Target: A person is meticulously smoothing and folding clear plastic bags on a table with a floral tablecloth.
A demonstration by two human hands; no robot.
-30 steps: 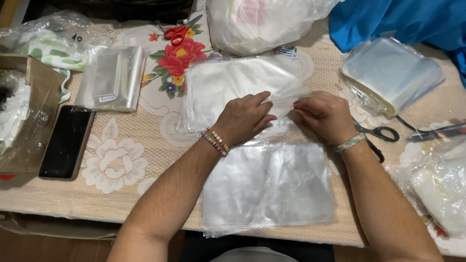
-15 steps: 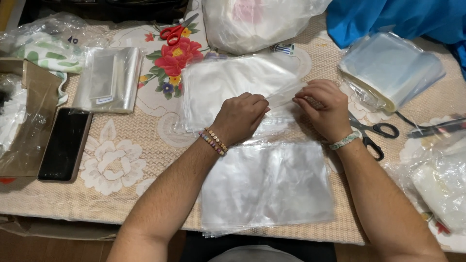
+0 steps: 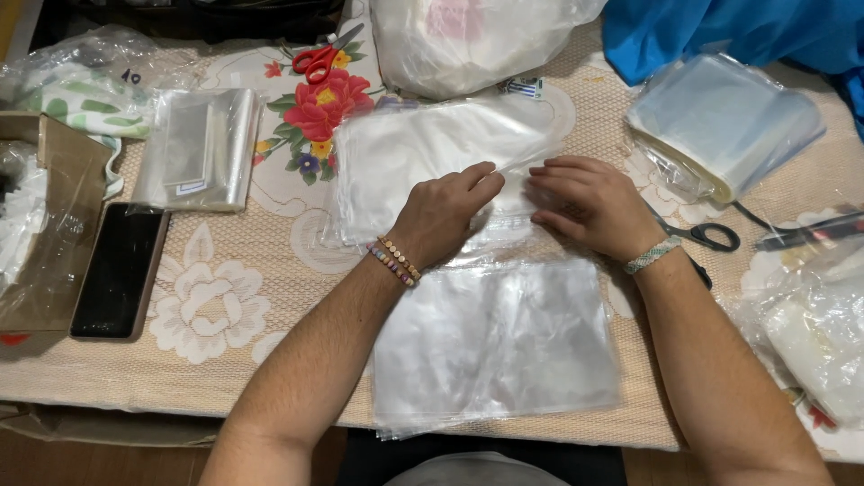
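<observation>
Over the far bag stack [image 3: 423,157], left hand [image 3: 441,216] pinches a sheet; right hand [image 3: 585,202] lies flat, grip apart.

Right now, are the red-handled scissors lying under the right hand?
No, the red-handled scissors lie at the far edge of the table, away from the right hand, which rests on the clear plastic bags.

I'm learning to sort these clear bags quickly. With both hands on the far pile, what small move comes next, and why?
Probably peel the top bag free. The left hand pinches a lifted edge of the far stack of clear bags, while the right hand lies flat beside it, holding the sheets down. The near stack lies directly below.
</observation>
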